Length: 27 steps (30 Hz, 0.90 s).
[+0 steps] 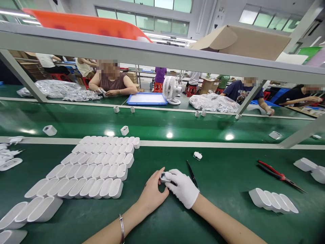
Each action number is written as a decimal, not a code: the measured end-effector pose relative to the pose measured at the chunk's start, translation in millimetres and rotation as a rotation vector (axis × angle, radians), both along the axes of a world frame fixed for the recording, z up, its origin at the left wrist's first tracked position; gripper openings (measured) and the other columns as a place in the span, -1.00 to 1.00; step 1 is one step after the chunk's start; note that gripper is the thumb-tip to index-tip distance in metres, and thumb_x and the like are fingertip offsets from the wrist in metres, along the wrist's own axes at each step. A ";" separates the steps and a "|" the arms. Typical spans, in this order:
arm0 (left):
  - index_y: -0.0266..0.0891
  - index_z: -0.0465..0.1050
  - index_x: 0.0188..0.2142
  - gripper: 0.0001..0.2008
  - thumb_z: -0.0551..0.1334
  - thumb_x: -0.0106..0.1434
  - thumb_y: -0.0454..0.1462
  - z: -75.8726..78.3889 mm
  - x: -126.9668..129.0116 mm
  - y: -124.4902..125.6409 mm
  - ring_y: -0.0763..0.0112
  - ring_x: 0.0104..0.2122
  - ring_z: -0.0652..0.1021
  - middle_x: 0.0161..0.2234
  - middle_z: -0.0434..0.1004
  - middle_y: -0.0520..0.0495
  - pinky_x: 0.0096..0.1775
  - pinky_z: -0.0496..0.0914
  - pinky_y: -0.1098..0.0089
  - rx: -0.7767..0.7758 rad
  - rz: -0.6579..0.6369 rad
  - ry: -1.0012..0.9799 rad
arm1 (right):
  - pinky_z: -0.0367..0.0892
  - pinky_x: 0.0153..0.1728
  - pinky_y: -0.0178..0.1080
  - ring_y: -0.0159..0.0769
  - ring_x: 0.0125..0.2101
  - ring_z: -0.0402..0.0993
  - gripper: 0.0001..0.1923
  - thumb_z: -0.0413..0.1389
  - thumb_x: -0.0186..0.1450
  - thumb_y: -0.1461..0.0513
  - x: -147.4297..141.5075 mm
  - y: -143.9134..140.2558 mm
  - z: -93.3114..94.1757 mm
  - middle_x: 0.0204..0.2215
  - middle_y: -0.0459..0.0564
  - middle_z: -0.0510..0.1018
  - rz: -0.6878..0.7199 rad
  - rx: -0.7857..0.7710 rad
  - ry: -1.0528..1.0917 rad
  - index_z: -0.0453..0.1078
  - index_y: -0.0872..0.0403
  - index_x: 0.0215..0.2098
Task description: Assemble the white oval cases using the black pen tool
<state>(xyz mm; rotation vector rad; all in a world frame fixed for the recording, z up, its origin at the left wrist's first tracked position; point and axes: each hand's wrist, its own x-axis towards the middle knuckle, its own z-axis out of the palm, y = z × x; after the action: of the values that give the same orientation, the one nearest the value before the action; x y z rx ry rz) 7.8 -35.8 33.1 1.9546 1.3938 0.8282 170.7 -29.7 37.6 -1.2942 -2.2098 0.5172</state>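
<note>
Between both hands, just above the green bench, is a small white plastic housing (165,177) with a dark opening. My bare left hand (151,190) closes on its left side with fingers and thumb. My right hand (183,188), in a white glove, grips it from the right and hides part of it. A slim black tool (193,174), perhaps tweezers, lies just beyond the right hand. Farther up sits a small white part (197,155) with a greenish edge. Left of my hands stand several rows of white oval housings (115,188).
Red-and-black needle-nose pliers (282,177) lie at the right, near a short row of white housings (262,200). White loose pieces (10,164) are at the far left. A conveyor belt (152,122) carries scattered housings beyond the bench. A shelf (162,51) crosses overhead; co-workers sit opposite.
</note>
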 end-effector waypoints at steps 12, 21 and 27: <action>-0.55 0.07 0.22 -0.47 -0.04 0.24 -0.45 30.7 -28.2 16.5 -0.04 -0.14 0.40 -0.13 0.40 -0.40 -0.18 0.32 0.07 0.396 0.529 0.857 | 0.30 -0.12 -0.14 -0.14 -0.14 0.43 -0.56 0.02 0.28 0.11 22.7 159.0 23.2 -0.07 0.18 0.44 -0.626 -0.074 0.136 0.31 0.16 0.07; -0.53 0.30 0.08 -0.47 -0.13 0.15 -0.59 23.4 -59.6 37.0 -0.05 -0.17 0.44 -0.31 0.48 -0.37 -0.25 0.31 0.09 0.506 0.557 0.790 | 0.32 -0.11 -0.27 -0.20 -0.10 0.47 -0.38 0.15 0.15 0.11 76.6 178.2 26.0 -0.07 0.11 0.52 -0.544 -0.264 0.104 0.26 0.15 0.15; -0.35 0.44 -0.06 -0.64 -0.03 0.27 -0.48 22.0 -46.2 33.3 0.08 -0.35 0.45 -0.46 0.46 -0.18 -0.32 0.29 0.15 0.514 0.386 0.688 | 0.35 -0.08 -0.19 -0.14 -0.12 0.49 -0.25 0.29 -0.08 0.21 132.8 102.3 6.1 -0.08 0.09 0.52 -0.544 -0.317 0.094 0.32 0.11 0.10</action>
<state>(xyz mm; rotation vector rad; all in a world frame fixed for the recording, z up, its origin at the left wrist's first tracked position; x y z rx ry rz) -38.3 -2.5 55.0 2.5559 2.1748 0.7622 303.4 72.6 43.8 -1.9048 -1.6386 0.7055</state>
